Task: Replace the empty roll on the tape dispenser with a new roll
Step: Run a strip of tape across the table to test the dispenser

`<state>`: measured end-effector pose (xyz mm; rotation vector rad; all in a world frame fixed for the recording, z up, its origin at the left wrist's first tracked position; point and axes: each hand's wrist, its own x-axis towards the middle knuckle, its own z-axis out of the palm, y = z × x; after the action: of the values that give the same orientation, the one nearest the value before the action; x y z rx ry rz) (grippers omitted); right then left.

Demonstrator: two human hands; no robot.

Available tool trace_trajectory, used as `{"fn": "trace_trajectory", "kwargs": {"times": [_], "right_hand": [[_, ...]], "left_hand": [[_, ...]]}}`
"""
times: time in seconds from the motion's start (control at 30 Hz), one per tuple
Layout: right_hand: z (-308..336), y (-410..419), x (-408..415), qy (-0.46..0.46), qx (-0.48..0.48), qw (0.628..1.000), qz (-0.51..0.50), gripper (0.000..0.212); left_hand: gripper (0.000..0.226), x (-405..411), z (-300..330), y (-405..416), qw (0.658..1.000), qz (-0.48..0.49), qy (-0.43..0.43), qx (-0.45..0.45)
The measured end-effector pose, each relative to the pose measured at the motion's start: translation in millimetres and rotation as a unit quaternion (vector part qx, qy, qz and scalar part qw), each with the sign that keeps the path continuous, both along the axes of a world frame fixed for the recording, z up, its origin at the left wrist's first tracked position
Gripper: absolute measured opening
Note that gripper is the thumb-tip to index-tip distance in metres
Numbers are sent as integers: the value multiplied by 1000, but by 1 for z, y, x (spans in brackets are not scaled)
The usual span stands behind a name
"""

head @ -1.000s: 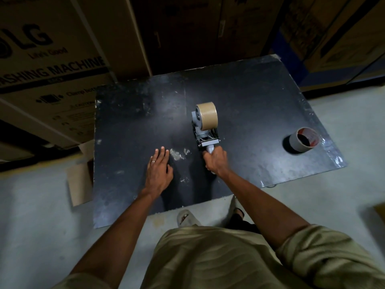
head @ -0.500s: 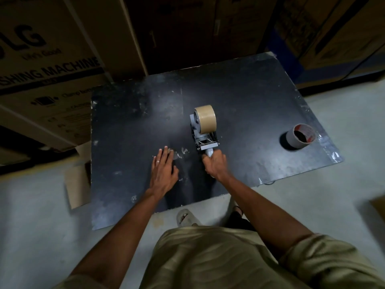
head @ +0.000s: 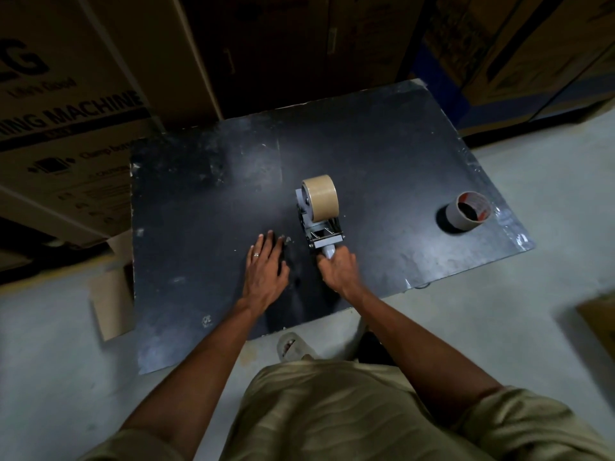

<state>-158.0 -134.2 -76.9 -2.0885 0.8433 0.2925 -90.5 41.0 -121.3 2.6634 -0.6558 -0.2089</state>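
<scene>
Right hand point(head: 337, 273): curled round the grey tape dispenser point(head: 316, 224) handle, hiding it.
Left hand point(head: 265, 266): spread flat on the black table point(head: 206, 227).
Brown tape roll point(head: 321, 197): on the dispenser.
Empty grey cardboard ring point(head: 467, 211): well apart, right.

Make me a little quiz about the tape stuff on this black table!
1. True or false: the brown tape roll sits on the grey tape dispenser.
2. Which hand grips the dispenser's handle: A left, B right?
3. Fill in: the empty cardboard core stands near the black table's ____ edge.

Key: 1 true. 2 B. 3 right.
</scene>
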Motion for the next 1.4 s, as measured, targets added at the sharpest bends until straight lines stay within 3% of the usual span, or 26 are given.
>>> {"fn": "trace_trajectory", "kwargs": {"times": [1.07, 1.33, 1.4], "right_hand": [[13, 7, -29, 18, 11, 999, -28, 43], [-48, -5, -34, 16, 10, 999, -35, 58], [-7, 5, -38, 11, 11, 999, -32, 53]], "left_hand": [[65, -13, -2, 5, 1000, -14, -3, 16], [67, -15, -3, 5, 1000, -14, -3, 20], [67, -16, -2, 5, 1000, -13, -4, 20]]}}
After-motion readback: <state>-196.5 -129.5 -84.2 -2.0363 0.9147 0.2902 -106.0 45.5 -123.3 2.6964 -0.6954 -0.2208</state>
